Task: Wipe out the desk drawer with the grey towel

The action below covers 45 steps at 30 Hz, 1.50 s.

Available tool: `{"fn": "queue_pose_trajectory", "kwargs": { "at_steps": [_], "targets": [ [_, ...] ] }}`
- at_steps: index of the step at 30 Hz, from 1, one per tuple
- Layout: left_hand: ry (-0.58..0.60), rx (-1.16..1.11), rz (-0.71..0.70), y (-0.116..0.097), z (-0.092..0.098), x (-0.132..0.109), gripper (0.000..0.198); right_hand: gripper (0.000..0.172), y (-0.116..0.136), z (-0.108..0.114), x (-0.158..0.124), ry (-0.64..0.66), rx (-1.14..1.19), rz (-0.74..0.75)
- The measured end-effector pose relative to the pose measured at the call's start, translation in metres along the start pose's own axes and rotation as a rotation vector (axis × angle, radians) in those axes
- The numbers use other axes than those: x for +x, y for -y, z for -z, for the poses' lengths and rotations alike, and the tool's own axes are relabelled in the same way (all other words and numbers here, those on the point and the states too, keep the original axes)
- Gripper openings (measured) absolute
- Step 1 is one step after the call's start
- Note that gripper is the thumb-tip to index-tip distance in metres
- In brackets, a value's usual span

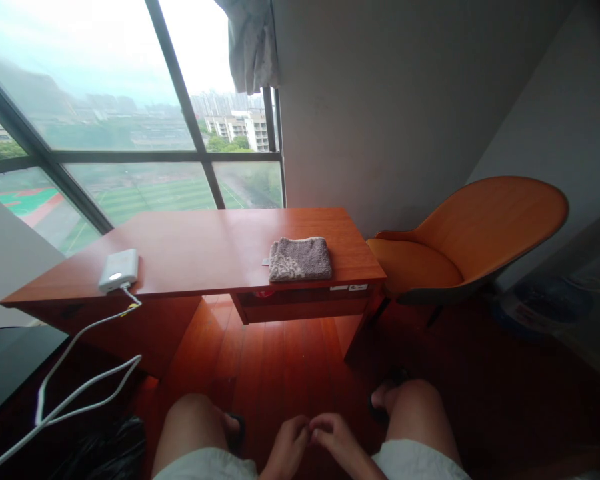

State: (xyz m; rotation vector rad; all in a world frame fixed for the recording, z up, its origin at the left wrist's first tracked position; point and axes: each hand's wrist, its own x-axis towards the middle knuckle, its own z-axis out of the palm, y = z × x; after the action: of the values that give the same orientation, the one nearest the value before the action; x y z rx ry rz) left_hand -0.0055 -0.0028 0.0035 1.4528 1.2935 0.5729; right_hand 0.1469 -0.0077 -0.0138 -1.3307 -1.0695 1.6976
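My left hand (289,445) and my right hand (334,437) meet low in the picture, between my knees. Their fingers are curled and the fingertips touch each other; I see nothing held in either. Beyond them stands a reddish-brown wooden desk (205,250). A folded grey-brown towel (303,259) with a pale pattern and a small tag lies near its front edge, apart from my hands. Toward the desk's left end sits a white box-shaped device (120,268), with a white cable (87,327) plugged into it.
An orange chair (490,233) stands at the desk's right end. Behind it on the floor is a large clear water bottle (550,303). The cable hangs in loops at the left, above a black plastic bag (110,447). A drawer (305,307) is under the desktop, and windows rise behind.
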Motion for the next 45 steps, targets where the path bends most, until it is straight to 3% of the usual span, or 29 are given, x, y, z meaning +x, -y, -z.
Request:
{"fn": "queue_pose_trajectory", "kwargs": {
  "at_steps": [8,17,33,45],
  "targets": [
    [-0.011,0.016,0.025,0.007,-0.002,0.001,0.030,0.016,-0.003,0.001,0.001,0.034,-0.015,0.047],
    [0.071,-0.145,-0.049,-0.005,-0.001,0.000,0.036,0.030,0.014,0.002,0.001,0.008,0.022,0.013],
    [0.049,-0.227,-0.006,0.002,-0.003,0.003,0.038,0.031,0.031,0.002,-0.007,0.044,0.071,0.016],
    [0.048,-0.257,0.003,0.000,-0.003,0.002,0.037,0.030,0.014,0.004,-0.002,0.052,0.060,-0.001]
  ]
}}
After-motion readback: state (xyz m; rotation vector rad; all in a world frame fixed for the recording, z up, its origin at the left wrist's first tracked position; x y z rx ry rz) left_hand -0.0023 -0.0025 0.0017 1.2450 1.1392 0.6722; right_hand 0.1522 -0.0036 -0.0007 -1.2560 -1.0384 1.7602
